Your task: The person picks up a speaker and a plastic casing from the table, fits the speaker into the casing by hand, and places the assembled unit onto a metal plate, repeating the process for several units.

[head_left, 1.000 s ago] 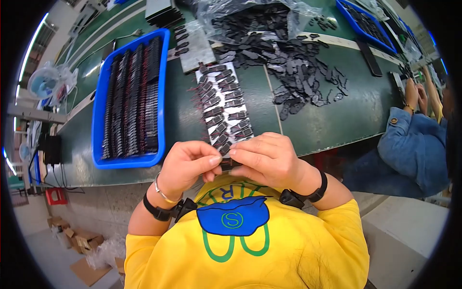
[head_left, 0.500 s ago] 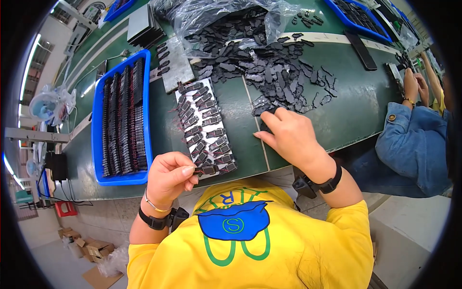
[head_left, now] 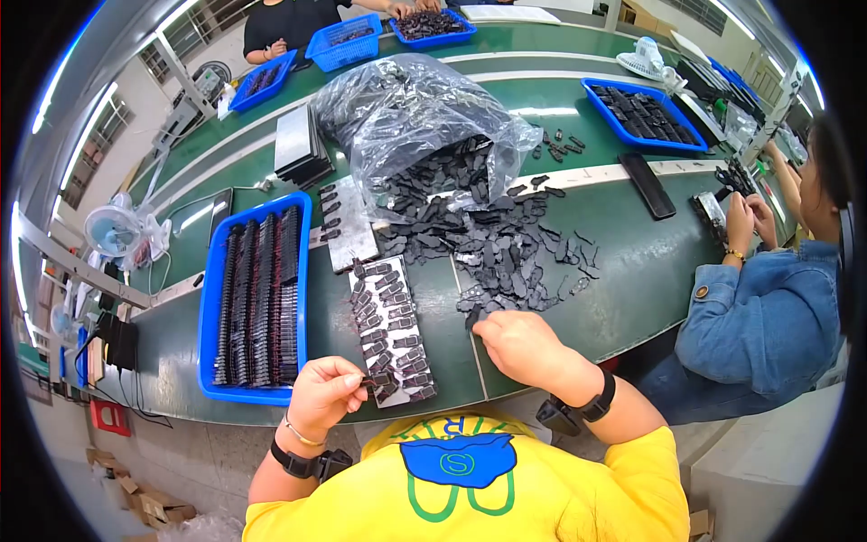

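My left hand [head_left: 327, 394] pinches a small black part with thin red wires [head_left: 380, 382] at the near end of a white board [head_left: 390, 336]. Rows of similar wired black parts lie on that board. My right hand [head_left: 524, 347] is at the near edge of a loose pile of flat black pieces [head_left: 515, 257]. Its thumb and fingertips close on one flat black piece [head_left: 473, 315]. The tips are partly hidden behind the hand.
Left of the board stands a blue tray [head_left: 206, 316] packed with rows of black parts. Behind the pile lies a clear plastic bag [head_left: 361, 99] of black pieces. A metal plate [head_left: 352, 237], stacked plates [head_left: 301, 144] and a black phone-like slab [head_left: 647, 185] lie nearby. A co-worker [head_left: 768, 307] sits at right.
The view has tilted up, showing more of the far table and people there. My right thumb and fingers have closed together at the pile's edge. My left hand still pinches the wired part.
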Motion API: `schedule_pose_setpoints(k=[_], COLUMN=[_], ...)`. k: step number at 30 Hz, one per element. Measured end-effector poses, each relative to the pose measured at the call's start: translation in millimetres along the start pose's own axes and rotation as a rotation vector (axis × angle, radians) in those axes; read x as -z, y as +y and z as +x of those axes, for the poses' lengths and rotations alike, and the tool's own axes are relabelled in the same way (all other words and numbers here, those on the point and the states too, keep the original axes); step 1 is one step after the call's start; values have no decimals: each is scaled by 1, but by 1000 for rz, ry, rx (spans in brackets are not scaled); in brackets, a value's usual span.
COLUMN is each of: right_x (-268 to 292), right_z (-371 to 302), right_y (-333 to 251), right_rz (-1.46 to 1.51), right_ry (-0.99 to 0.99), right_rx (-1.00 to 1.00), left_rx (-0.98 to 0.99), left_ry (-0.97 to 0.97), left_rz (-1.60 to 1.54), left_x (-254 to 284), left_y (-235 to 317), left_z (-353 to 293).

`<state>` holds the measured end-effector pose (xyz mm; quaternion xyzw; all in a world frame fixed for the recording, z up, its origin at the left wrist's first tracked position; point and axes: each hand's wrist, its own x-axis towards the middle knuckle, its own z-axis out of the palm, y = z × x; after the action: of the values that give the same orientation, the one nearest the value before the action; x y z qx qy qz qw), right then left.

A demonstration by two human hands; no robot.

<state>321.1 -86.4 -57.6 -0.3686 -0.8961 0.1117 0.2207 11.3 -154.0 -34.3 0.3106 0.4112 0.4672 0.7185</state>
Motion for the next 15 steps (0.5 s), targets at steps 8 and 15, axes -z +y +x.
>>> schedule_pose_setpoints(k=[8,15], right_x=[-5,14], right_z=[-8,-6], right_y=[-8,-9], right_rz=[148,155], right_ry=[-83,-50], right_rx=[-177,-206], left_rx=[29,2], left_ry=[-14,-116], left_rz=[78,51], left_x=[11,31], left_y=[1,-1], left_z=[-11,-24])
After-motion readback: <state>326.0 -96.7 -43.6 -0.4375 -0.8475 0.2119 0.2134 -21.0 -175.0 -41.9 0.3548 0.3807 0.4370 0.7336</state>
